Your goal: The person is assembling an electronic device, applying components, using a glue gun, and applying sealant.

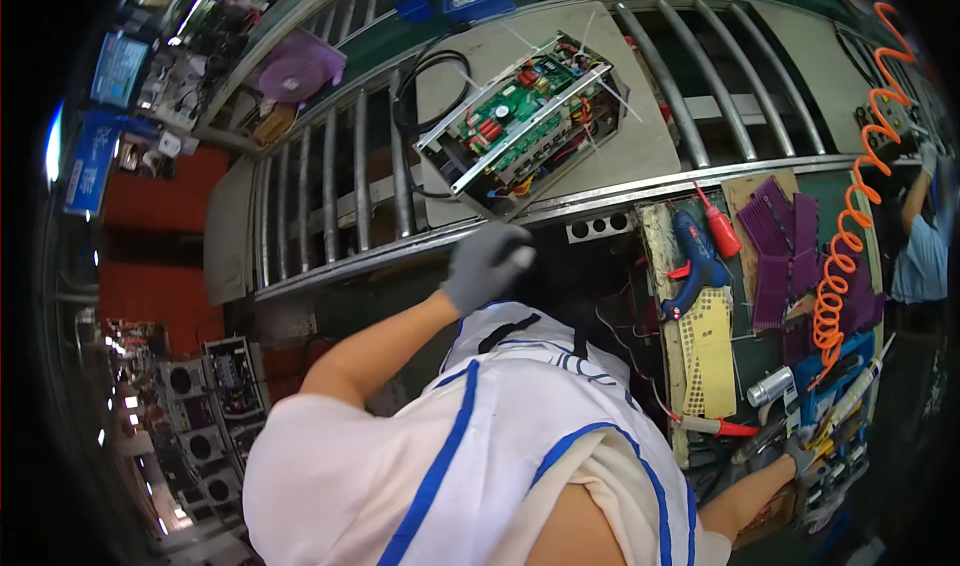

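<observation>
Looks like tool-fetching: right hand (797,454) at the cluttered tools (848,399), left hand (488,266) curled near the open chassis (520,116) on its grey board (652,144); can't tell either grip. Next calls for lifting clear of clutter.

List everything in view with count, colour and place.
Unit: one, green and silver, top centre
Cable: one, black, beside the unit
Rollers: several, silver, beside the unit
Bins: several, blue and red, top
Disc: one, purple, upper left
Screen: one, blue, upper left
Cases: several, grey, lower left
Glue gun: one, blue, right bench
Bottle: one, red, right bench
Sheeting: count unclear, yellow, right bench
Panels: several, purple, right bench
Hose: one, orange, right
Tools: several, mixed colours, lower right
Co-worker: one, blue sleeve, right edge
Left hand: one, grey glove, centre
Right hand: one, grey glove, lower right
</observation>
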A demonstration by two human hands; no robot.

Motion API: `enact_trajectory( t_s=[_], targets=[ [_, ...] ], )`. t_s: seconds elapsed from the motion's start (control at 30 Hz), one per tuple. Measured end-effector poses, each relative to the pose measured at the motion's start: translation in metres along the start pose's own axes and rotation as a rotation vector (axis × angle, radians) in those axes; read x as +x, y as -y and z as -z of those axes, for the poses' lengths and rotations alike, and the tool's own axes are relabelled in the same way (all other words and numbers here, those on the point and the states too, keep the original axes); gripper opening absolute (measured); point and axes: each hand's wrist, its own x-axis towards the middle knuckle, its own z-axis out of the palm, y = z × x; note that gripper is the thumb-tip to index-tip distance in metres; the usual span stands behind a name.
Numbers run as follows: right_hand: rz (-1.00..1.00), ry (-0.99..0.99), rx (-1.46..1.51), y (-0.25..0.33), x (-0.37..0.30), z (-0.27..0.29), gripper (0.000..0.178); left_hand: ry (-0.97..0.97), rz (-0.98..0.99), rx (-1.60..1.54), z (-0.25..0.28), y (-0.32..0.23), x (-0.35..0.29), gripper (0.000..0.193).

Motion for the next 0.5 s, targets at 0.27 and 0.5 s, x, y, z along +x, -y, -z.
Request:
enact_trajectory(
  t_s=[0.27, 0.5],
  targets=[
    [1.066, 0.076, -1.832, -0.016, -0.205, -0.058, 0.029, -0.055, -0.122, 0.439, 0.034, 0.070, 0.091, 0.030],
    [0.523, -0.165, -2.204, -0.132, -0.325, -0.076, 0.021, 0.203, -0.208, 0.463, 0.010, 0.108, 0.173, 0.024]
  ],
)
